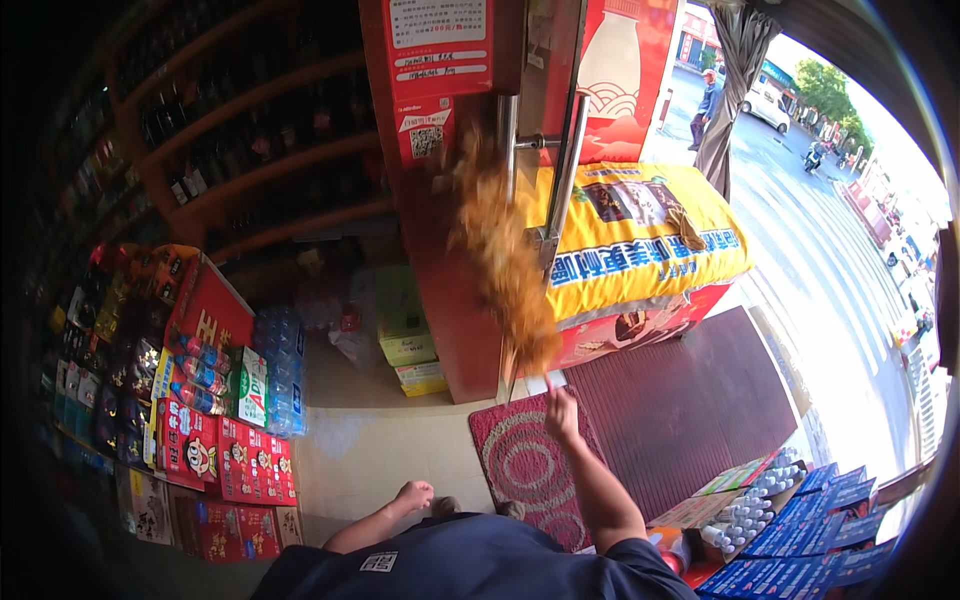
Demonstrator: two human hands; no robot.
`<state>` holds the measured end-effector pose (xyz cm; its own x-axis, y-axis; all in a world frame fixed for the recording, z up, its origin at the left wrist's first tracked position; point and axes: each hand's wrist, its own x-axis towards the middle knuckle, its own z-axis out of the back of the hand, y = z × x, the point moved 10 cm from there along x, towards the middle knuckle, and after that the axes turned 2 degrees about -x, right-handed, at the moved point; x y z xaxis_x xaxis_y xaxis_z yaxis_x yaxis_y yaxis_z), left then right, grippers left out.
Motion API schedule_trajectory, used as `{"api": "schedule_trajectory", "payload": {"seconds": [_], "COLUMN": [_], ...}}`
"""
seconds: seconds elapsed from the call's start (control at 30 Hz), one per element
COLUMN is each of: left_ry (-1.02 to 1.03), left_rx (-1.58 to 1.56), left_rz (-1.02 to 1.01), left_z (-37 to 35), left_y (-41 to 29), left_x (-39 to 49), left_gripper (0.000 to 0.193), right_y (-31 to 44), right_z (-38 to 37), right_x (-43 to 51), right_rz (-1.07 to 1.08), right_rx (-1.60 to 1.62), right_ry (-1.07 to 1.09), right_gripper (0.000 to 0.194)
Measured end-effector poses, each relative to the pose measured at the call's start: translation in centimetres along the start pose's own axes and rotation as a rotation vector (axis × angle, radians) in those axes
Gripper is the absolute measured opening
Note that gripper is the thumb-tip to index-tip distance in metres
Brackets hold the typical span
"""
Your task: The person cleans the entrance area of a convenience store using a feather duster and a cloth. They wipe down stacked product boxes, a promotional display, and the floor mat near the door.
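My right hand (562, 414) is closed around the pinkish handle of a feather duster (510, 277). The duster's brown-orange feathers are blurred and reach up in front of a red panel and the glass door's edge, just left of the metal door handle (568, 169). Whether the feathers touch the door cannot be told. My left hand (415, 496) is held low near my body, its fingers curled, with nothing visible in it.
A chest under a yellow printed cover (645, 262) stands beyond the door. Patterned doormat (525, 457) and ribbed mat (682, 382) lie on the floor. Drink cartons (255, 457) are stacked left, bottles (739, 521) and blue boxes (802, 547) lower right. A person (705, 109) is outside.
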<state>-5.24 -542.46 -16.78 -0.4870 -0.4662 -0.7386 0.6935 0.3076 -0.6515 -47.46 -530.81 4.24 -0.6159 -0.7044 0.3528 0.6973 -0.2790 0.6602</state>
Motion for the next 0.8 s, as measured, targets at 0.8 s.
{"api": "schedule_trajectory", "payload": {"seconds": [0.8], "left_ry": [0.135], "left_rx": [-0.027], "left_rz": [-0.053], "left_z": [-2.7], "left_y": [1.8], "left_x": [2.0], "left_gripper": [0.011], "right_y": [7.9], "right_z": [16.1], "right_x": [-8.6], "right_rz": [-0.375], "right_rx": [-0.068], "right_ry": [0.139], "right_gripper": [0.039]}}
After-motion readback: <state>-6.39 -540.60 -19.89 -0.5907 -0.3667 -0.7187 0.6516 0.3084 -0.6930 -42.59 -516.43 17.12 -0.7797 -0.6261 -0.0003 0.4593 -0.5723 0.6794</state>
